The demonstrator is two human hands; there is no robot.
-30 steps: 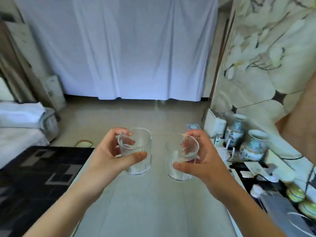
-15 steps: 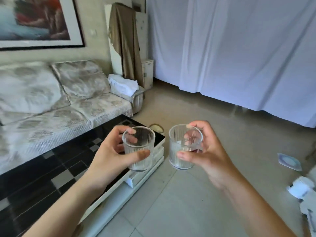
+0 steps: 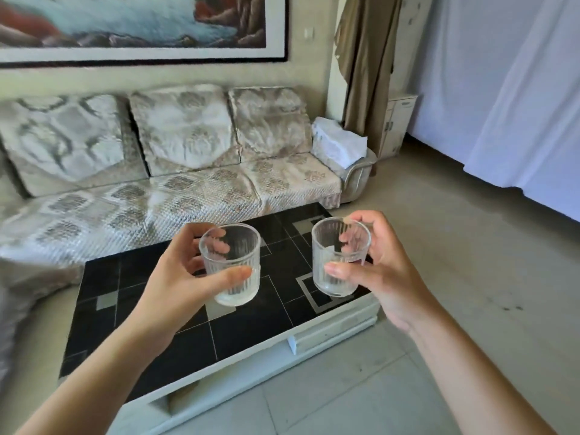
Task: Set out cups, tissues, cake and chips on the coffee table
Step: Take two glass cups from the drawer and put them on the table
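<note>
Head view, the only one supplied.

- Two clear ribbed glass cups are held in the air above the coffee table point(image 3: 238, 334), neither touching its top. Both appear empty.
- The left cup point(image 3: 231, 263) is wrapped by the left hand point(image 3: 175, 287): thumb across the near wall, fingers seen through the glass on the far side. It is tilted slightly toward the camera.
- The right cup point(image 3: 339, 256) is gripped by the right hand point(image 3: 381, 277) in the same way, thumb low on the near wall, one fingertip laid over the rim. It is carried above the table's right end, close to the edge.
- The table top is glossy, black with grey square inlays, on a white base. No tissues, cake or chips are seen on it; the cups are judged to be the first items set out.
- A sofa point(image 3: 175, 171) is placed just behind the table.

Handling, as judged:
- The glass is taken to be rigid, fairly light, breakable and smooth, though the ribs should give some purchase.
- A mid-wall grasp is preferred over the rim.
- A level, gentle set-down well inside the edge is called for, since the hard top offers no cushioning.
</note>
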